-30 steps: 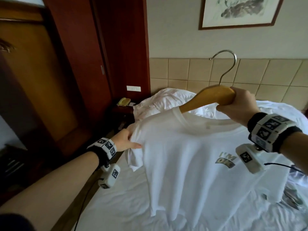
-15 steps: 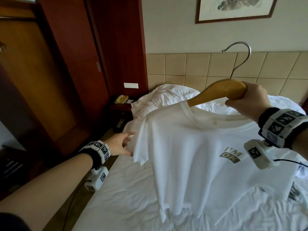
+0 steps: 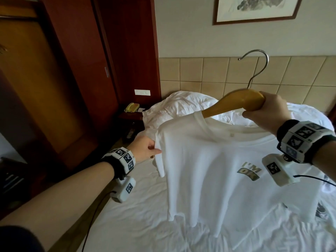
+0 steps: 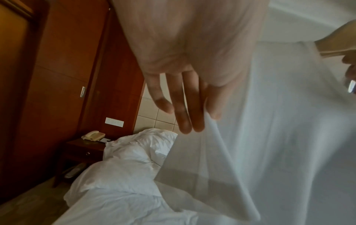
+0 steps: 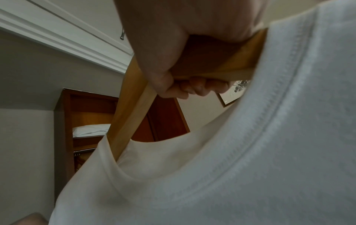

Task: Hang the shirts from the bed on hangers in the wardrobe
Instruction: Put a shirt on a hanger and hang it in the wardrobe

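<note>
Gripping the wooden hanger [image 3: 241, 102] at its middle, right of centre in the head view, with the right hand [image 3: 267, 108]: fingers curled fully round the wood, thumb wrapped under, metal hook [image 3: 261, 66] free above. Carrying the white shirt [image 3: 209, 160] on that hanger, clear of the bed [image 3: 127, 224] across the middle of the frame, hem hanging just over the sheets. Reaching in from lower left with the left hand [image 3: 143, 148], fingers [image 4: 185, 109] nearly straight and spread a little, touching the edge of the sleeve [image 3: 160, 160]; hard to tell whether thumb and forefinger actually nip the cloth.

Probably settling the shoulder on the hanger's arm before the walk to the wardrobe [image 5: 65, 121], seen open at left in the right wrist view.

To do it well:
- Hold the hanger level and steady; a tilt toward frame left lets the collar slide down the arm.
- Draw the sleeve outward and slightly down, gently, until the shoulder seam sits over the arm's end.
- Pull along the seam, not across the collar, to avoid stretching the neckline.
- Check the far shoulder too, hidden behind the right hand.
- Lift the hem well clear of the bed before turning.
- Leave the hook unobstructed for the rail.
</note>
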`<state>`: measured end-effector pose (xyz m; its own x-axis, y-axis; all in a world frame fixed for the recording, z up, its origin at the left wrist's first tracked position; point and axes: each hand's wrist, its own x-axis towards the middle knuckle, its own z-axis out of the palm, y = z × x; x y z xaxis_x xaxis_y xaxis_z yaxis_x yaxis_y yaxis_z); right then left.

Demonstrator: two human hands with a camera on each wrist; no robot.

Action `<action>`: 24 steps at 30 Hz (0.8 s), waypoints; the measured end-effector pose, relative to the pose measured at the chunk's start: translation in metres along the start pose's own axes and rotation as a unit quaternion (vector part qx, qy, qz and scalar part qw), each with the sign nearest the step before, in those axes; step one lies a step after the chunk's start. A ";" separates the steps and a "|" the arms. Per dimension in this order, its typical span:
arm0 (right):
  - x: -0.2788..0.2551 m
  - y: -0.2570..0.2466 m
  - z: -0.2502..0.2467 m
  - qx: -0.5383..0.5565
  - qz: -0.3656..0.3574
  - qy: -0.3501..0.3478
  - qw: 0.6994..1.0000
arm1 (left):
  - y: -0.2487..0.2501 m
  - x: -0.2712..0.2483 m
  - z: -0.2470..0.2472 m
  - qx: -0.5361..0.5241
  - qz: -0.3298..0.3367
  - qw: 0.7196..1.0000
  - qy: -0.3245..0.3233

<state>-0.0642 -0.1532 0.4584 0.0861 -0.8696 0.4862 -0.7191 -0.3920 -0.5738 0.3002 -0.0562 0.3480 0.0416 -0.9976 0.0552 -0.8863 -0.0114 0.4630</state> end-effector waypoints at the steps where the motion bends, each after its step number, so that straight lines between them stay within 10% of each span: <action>1: 0.000 0.000 0.000 -0.002 -0.001 -0.001 1.000 | -0.001 0.002 0.000 0.021 -0.004 1.000 0.015; 10: -0.006 0.007 0.001 -0.012 0.013 -0.028 0.999 | -0.024 -0.010 -0.015 0.006 -0.028 0.998 0.062; 24: -0.005 -0.002 -0.004 0.031 0.046 -0.033 0.998 | -0.051 -0.021 0.021 0.074 -0.116 0.990 -0.041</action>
<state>-0.0652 -0.1473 0.4599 0.0688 -0.9197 0.3865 -0.6822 -0.3260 -0.6544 0.3349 -0.0357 0.3041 0.2208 -0.9689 -0.1120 -0.9153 -0.2455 0.3192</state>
